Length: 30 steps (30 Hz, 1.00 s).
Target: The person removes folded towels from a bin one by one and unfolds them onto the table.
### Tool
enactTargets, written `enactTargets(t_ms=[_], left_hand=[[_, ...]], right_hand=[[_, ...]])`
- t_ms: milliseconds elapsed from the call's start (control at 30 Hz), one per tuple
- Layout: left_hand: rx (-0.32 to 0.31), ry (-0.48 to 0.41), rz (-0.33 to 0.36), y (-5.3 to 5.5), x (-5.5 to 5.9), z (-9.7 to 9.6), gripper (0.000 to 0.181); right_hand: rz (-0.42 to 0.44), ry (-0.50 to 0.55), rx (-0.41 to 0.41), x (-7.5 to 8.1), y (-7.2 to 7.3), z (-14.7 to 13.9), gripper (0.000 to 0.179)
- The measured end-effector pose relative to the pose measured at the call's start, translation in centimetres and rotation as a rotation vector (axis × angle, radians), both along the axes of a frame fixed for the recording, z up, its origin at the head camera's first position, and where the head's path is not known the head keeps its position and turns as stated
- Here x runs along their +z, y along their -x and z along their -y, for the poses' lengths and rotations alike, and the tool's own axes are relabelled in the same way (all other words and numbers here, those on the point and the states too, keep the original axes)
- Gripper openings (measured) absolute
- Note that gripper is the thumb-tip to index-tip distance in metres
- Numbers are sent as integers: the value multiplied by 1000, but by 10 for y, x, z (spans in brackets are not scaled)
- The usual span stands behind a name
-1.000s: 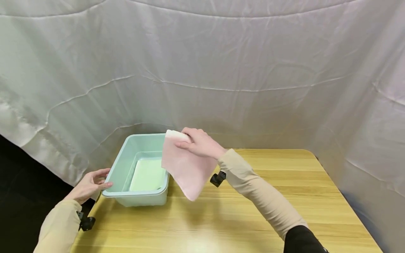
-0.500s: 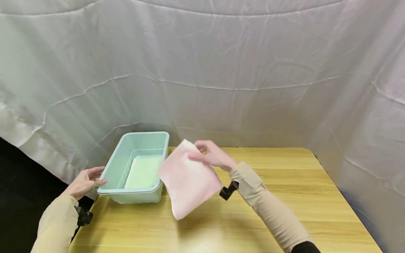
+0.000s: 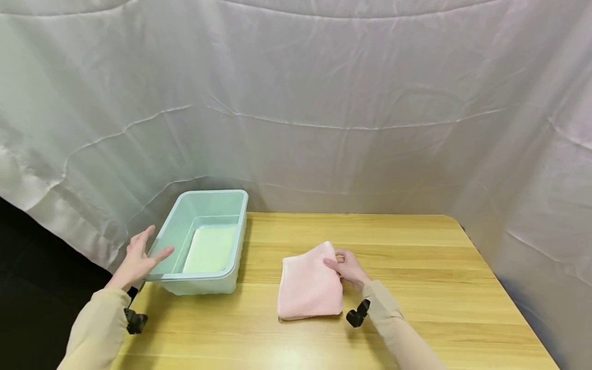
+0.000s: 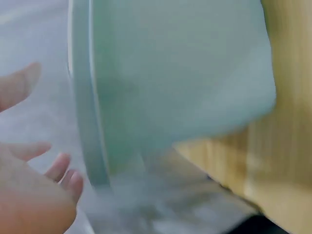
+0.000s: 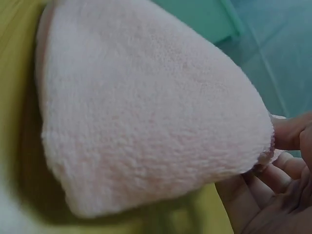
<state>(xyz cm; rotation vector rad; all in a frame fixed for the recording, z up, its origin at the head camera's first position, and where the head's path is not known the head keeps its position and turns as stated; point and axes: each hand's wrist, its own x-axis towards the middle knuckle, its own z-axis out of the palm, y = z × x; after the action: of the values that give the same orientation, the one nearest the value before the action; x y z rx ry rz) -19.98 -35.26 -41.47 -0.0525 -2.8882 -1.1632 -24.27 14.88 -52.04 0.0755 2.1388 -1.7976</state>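
A folded pink towel [image 3: 309, 288] lies low over the table right of centre, its near edge at the wood. My right hand [image 3: 348, 266] pinches its right edge between thumb and fingers; the fluffy pile of the towel [image 5: 146, 112] fills the right wrist view. At the left, my left hand [image 3: 136, 261] has its fingers spread above the near left corner of a pale green plastic tub [image 3: 196, 285]. In the left wrist view those spread fingers [image 4: 61, 165] stand beside the tub's rim [image 4: 85, 97] and grip nothing.
Inside the tub a flat pale yellow-green piece [image 3: 210, 249] covers part of the bottom. The wooden table [image 3: 416, 267] reaches far to the right, with a rounded back corner. A grey curtain [image 3: 324, 103] hangs behind, and black cloth [image 3: 41, 288] is at the left.
My right hand has brought the towel away from the tub, rightward and down to the table. My left hand has let go of the tub's rim and spread its fingers.
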Motion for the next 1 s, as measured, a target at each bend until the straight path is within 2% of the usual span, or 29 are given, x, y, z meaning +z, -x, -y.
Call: enactTargets(t_ms=[167, 233, 333, 400, 500, 633, 767, 833, 900, 1000], left_hand=[[-42, -62, -334, -2, -3, -52, 72], [-75, -110, -441, -2, -6, -74, 66], [-121, -164, -564, -5, -12, -108, 61], [-161, -185, -603, -8, -17, -130, 58], [-221, -184, -588, -17, -25, -157, 55], [-272, -168, -527, -27, -34, -182, 53], [-306, -150, -500, -29, -50, -197, 49], [-310, -164, -460, -28, -60, -204, 46], [-294, -217, -369, -26, -71, -209, 44], [-237, -328, -165, -21, -85, -217, 41]], right_hand=[[21, -50, -69, -10, -5, -10, 33], [12, -81, -85, -14, -7, -13, 33], [6, -122, -109, -18, -8, -14, 35], [2, -157, -123, -22, -9, -15, 35], [-6, -226, -133, -27, -8, -17, 36], [-85, -362, -125, -30, -7, -21, 38], [-186, -496, -146, -31, -9, -24, 38], [-250, -527, -175, -30, -12, -24, 37], [-319, -515, -208, -26, -18, -21, 36], [-393, -402, -203, -19, -29, -13, 32]])
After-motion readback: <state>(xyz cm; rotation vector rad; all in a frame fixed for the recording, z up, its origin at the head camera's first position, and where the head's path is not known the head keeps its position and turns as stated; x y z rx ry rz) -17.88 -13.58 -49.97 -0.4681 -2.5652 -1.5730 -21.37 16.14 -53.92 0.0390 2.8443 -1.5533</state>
